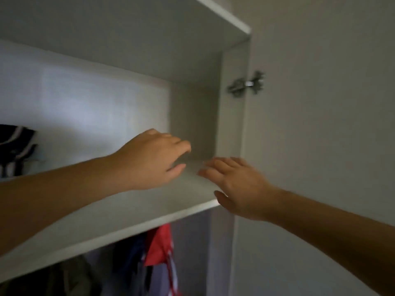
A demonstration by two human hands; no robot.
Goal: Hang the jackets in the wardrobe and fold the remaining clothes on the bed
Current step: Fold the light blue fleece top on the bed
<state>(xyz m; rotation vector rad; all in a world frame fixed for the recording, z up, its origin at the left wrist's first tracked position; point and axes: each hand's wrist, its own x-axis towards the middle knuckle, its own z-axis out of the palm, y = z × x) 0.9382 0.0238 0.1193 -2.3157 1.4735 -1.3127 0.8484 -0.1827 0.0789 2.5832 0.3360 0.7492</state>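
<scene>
Far-left item: a dark folded garment with white stripes (15, 148) lies on the shelf against the back panel. It is soft, slumped cloth, judged to be stowed here as finished folding.
Lower-left item: an olive-drab hanging garment (70, 274) sits under the shelf. It is matte and heavy-looking, but blur hides its hanger.
Shelf: the white laminated shelf board (106, 223) is flat, smooth and square-edged. It divides the upper compartment from the hanging space.
Lower-centre item: a navy hanging garment (128, 251) hangs beside the olive one. It falls in limp vertical folds.
Left hand: the left hand (149, 159) is palm down above the shelf, reaching towards the right rear corner. Its fingers (179, 144) are loosely bent, moderately spread and hold nothing.
Red item: a red hanging garment (160, 246) hangs just under the shelf edge, with a pale striped panel below it. It is smooth and sheeny, judged to be a jacket already hung.
Right hand: the right hand (239, 189) is palm down near the shelf's front right corner. Its fingers (215, 165) are straight, spread wide and carry nothing. Contact with the board cannot be confirmed.
Hinge: a metal cup hinge (245, 84), bright and blurred, joins the side panel to the door.
Door: the white wardrobe door (320, 146) stands open, giving access.
Task status: hung items are below the shelf. The bed is not in view.
</scene>
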